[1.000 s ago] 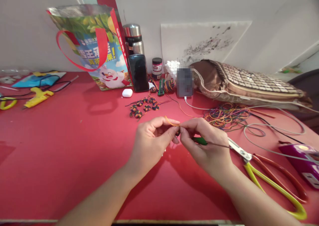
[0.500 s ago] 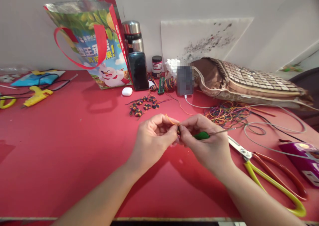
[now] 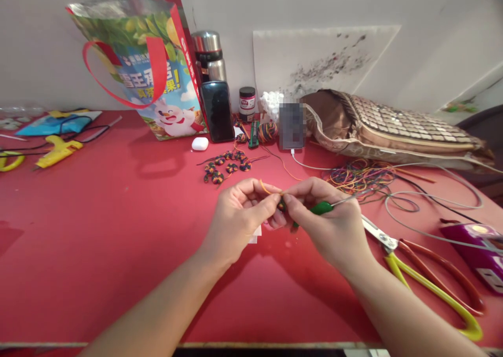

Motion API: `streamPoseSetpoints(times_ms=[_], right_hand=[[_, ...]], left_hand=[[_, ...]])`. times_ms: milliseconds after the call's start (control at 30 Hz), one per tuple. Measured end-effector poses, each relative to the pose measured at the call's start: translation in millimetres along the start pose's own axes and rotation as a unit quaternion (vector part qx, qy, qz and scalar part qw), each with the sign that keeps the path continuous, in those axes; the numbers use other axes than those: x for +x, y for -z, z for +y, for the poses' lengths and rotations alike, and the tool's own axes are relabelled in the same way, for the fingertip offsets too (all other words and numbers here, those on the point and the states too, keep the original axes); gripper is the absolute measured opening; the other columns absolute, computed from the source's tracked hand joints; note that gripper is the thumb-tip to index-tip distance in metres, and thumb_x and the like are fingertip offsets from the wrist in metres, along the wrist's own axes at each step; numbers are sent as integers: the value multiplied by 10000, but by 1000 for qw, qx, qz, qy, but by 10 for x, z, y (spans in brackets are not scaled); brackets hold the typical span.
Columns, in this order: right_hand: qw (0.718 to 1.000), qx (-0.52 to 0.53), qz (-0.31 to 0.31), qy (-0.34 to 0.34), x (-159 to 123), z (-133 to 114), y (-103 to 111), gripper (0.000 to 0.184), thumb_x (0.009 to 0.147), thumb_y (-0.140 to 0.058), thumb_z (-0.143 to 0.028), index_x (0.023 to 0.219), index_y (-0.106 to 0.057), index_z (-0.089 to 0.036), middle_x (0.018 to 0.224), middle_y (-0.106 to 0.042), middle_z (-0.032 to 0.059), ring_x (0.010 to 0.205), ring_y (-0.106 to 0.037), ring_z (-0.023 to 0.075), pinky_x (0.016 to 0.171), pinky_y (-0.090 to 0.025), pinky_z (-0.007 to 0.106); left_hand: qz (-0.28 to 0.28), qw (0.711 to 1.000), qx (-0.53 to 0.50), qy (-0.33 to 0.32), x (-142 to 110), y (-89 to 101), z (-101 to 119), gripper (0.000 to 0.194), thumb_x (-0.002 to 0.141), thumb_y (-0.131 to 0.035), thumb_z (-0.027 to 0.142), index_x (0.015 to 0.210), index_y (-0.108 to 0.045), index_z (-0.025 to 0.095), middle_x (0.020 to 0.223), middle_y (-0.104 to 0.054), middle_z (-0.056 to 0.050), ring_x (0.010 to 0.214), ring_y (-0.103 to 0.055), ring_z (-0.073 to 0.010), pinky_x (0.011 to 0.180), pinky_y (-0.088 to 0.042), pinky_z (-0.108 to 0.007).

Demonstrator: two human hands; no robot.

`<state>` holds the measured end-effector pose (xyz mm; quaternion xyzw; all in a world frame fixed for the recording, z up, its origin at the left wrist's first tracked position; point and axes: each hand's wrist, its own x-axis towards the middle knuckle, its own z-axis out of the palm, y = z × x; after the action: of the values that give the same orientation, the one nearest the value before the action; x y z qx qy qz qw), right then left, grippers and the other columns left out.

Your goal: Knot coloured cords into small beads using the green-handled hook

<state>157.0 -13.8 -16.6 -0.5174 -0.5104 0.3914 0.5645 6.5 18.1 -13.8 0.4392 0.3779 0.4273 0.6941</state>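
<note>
Hands [image 3: 240, 213] [image 3: 332, 218] pinching, close together, forearms [image 3: 167, 299] slanting inward

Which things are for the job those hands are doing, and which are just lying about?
Probably for the job:
orange cord, where the left hand and right hand meet
green-handled tool, in the right hand
knotted pieces
tangled cords
scissors, perhaps

Apparently just lying about:
shopping bag
steel flask
white case
yellow glue gun
</note>
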Motion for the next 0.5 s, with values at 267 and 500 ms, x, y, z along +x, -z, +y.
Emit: streamPoseSetpoints(times_ms=[267,500], right_hand=[[997,57,-9,-52,19,118,49,220,866,-818,-379,813,-756,-174,574,-722,15,464,-667,144,436,-577,239],[1000,25,-1,-11,-1,136,46,130,874,-802,-278,806,-770,-171,564,-702,-3,450,-622,113,445,-537,216]], left_hand=[[-5,999,-40,20,23,6,13,221,807,-871,281,786,-688,158,581,-729,-29,530,-667,-124,580,-552,-227],[-3,1000,3,-11,4,18,12,191,852,-845,252,814,-688,149,599,-736,-25,554,-681,-116,589,-551,-213]])
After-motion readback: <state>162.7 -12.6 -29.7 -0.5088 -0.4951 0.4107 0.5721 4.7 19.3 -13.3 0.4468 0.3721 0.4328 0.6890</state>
